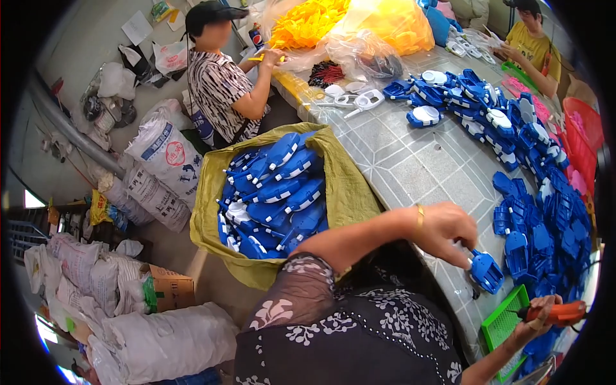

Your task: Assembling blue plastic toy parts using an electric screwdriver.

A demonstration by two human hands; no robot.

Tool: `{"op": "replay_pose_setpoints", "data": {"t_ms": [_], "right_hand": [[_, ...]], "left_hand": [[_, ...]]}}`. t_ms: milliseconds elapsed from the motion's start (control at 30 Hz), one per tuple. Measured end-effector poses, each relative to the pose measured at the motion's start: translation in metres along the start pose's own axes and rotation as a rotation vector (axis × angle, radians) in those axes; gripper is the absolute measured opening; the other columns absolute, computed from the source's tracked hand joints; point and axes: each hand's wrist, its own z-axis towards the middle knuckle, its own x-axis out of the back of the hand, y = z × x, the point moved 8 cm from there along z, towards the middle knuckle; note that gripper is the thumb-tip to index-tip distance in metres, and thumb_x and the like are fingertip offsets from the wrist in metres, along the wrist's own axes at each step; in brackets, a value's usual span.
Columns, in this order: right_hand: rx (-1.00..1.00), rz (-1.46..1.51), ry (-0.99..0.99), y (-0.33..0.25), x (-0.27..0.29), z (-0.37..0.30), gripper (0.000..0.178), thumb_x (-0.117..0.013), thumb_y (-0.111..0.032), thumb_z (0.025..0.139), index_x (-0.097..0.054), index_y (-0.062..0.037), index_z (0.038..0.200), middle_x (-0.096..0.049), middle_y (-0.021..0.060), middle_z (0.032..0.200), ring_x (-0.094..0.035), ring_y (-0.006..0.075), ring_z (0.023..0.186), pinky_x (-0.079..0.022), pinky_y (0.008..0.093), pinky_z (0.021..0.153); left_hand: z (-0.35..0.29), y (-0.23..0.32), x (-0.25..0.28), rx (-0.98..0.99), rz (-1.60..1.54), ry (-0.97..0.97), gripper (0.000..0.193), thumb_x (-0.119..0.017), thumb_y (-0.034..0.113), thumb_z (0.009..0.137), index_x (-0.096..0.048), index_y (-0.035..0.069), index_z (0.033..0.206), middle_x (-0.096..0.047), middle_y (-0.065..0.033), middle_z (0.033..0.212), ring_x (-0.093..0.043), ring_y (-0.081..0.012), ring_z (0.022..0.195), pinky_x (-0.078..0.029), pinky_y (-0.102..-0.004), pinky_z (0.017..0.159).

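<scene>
My left hand (446,231), with a bracelet at the wrist, reaches across to the table's near side. Its fingers are closed at the white-tipped end of a blue plastic casing (489,272), whose hollow side faces up. At the lower right, my right hand (538,318) is wrapped round an orange power screwdriver (557,314), its dark nose pointing left. That tool is held over a green plastic basket (493,326); what lies in the basket is hard to make out. A long heap of blue casing halves (557,237) lies just beyond both hands.
Left of my arm stands an open yellow-green woven sack (350,186) full of blue-and-white assembled pieces (282,192). Blue-and-white parts (481,102) and yellow parts (308,22) cover the tiled table's (401,157) far side. Two co-workers sit beyond. Stuffed sacks (170,340) line the left.
</scene>
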Motion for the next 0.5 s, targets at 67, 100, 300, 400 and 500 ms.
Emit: {"op": "replay_pose_setpoints", "data": {"t_ms": [67, 100, 300, 400, 500], "right_hand": [[-0.014, -0.022, 0.022, -0.001, 0.002, 0.001, 0.037, -0.069, -0.021, 0.098, -0.046, -0.0046, 0.123, -0.046, 0.0030, 0.081, -0.045, 0.0092, 0.069, -0.042, 0.0262, 0.067], [-0.010, -0.022, 0.034, -0.002, 0.000, 0.001, 0.036, -0.069, -0.021, 0.099, -0.046, -0.0046, 0.123, -0.046, 0.0031, 0.081, -0.045, 0.0093, 0.069, -0.041, 0.0265, 0.067], [-0.013, -0.047, 0.027, 0.004, 0.002, 0.002, 0.034, -0.067, -0.021, 0.100, -0.047, -0.0043, 0.123, -0.046, 0.0033, 0.082, -0.044, 0.0101, 0.069, -0.041, 0.0270, 0.069], [-0.003, -0.060, 0.046, 0.002, 0.001, 0.000, 0.036, -0.067, -0.021, 0.101, -0.048, -0.0032, 0.125, -0.046, 0.0035, 0.082, -0.045, 0.0104, 0.070, -0.041, 0.0268, 0.069], [0.003, -0.081, 0.052, 0.000, -0.002, 0.000, 0.039, -0.067, -0.023, 0.101, -0.047, -0.0019, 0.128, -0.047, 0.0038, 0.083, -0.045, 0.0107, 0.071, -0.042, 0.0270, 0.070]], "left_hand": [[-0.019, 0.013, -0.001, 0.106, -0.222, -0.227, 0.029, -0.077, 0.029, 0.090, -0.070, 0.001, 0.092, -0.070, -0.0135, 0.084, -0.067, -0.0283, 0.076, -0.052, -0.0391, 0.070], [-0.030, 0.017, -0.009, 0.109, -0.294, -0.338, 0.025, -0.074, 0.025, 0.092, -0.072, 0.001, 0.093, -0.071, -0.0146, 0.085, -0.068, -0.0279, 0.075, -0.052, -0.0387, 0.068], [-0.091, -0.056, -0.089, 0.482, 0.334, -0.681, 0.023, -0.063, 0.019, 0.081, -0.075, 0.005, 0.093, -0.073, -0.0201, 0.089, -0.071, -0.0386, 0.086, -0.056, -0.0489, 0.074], [-0.128, -0.116, -0.137, 0.553, 0.504, -0.732, 0.019, -0.064, 0.016, 0.079, -0.075, 0.003, 0.089, -0.073, -0.0199, 0.088, -0.072, -0.0398, 0.091, -0.058, -0.0482, 0.078], [-0.136, -0.150, -0.154, 0.576, 0.521, -0.615, 0.025, -0.068, 0.015, 0.071, -0.077, 0.003, 0.091, -0.075, -0.0205, 0.095, -0.072, -0.0393, 0.092, -0.058, -0.0484, 0.080]]}}
